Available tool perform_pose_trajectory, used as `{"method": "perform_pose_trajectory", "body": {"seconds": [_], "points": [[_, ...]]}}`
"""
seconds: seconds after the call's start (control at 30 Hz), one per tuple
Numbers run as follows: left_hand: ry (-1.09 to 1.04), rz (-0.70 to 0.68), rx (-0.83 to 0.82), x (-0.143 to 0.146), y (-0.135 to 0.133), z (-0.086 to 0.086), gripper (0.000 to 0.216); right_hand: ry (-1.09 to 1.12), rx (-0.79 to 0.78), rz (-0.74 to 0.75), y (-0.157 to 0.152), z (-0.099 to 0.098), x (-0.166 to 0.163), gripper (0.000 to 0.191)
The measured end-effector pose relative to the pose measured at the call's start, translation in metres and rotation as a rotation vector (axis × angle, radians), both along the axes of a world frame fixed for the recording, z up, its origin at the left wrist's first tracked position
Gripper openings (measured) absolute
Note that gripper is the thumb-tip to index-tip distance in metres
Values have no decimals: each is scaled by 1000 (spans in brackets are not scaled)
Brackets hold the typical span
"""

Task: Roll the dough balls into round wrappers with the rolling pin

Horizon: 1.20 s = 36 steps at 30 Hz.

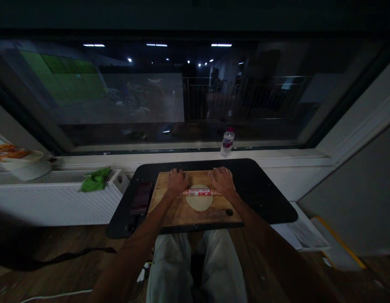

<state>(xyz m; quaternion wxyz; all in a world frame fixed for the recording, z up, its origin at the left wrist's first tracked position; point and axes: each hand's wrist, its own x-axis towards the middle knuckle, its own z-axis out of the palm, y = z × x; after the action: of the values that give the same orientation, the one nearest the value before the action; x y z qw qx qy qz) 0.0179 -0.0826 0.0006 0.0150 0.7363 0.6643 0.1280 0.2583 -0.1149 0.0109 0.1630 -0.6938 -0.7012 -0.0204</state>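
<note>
A rolling pin with a red and white label lies crosswise over a flat round of pale dough. Under both is a wooden cutting board. My left hand is over the pin's left end, its fingers bent forward past it. Over the right end is my right hand, with its fingers reaching toward the board's far edge. Both palms cover the pin's ends, so those ends are hidden. The dough sticks out in front of and behind the pin, between my hands.
The board stands on a black table. A dark phone-like slab lies left of the board. On the windowsill stands a water bottle. A green cloth rests on the radiator, near a white tub.
</note>
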Motion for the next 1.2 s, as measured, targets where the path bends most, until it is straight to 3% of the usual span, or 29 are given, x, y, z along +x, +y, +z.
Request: {"method": "perform_pose_trajectory", "body": {"seconds": [0.13,0.3,0.53,0.9,1.2], "points": [[-59,-35,72,-2,-1,2,39,61,94,-6,-1,-2,2,48],[-112,-203,129,-4,-10,1,34,57,88,16,-7,-1,1,44],[-63,-64,54,0,-14,1,37,-31,-7,13,-10,2,-1,43],[42,-84,-63,3,-40,4,50,-97,-147,6,-33,0,-6,62],[57,-123,-5,2,-73,5,38,-137,-121,-21,-57,-5,-9,65]]}}
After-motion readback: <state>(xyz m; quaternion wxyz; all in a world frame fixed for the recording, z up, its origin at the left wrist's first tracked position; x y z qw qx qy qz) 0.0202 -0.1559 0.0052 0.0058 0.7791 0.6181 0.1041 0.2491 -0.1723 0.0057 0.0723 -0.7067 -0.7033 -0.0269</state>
